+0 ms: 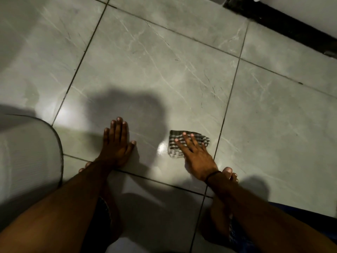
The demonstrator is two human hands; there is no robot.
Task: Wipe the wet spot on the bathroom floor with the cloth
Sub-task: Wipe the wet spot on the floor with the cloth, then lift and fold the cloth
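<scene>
A small checked grey-and-white cloth (176, 143) lies flat on the grey marbled floor tiles (155, 70). My right hand (196, 156) presses down on it with the fingers spread. A shiny wet patch (161, 148) glints on the tile just left of the cloth. My left hand (116, 145) rests flat on the floor to the left, fingers together, holding nothing. My bare feet show behind both wrists.
A white toilet bowl (27, 152) stands at the left edge, close to my left arm. A dark threshold strip (284, 21) runs along a white wall at the top right. Open tile stretches ahead of both hands.
</scene>
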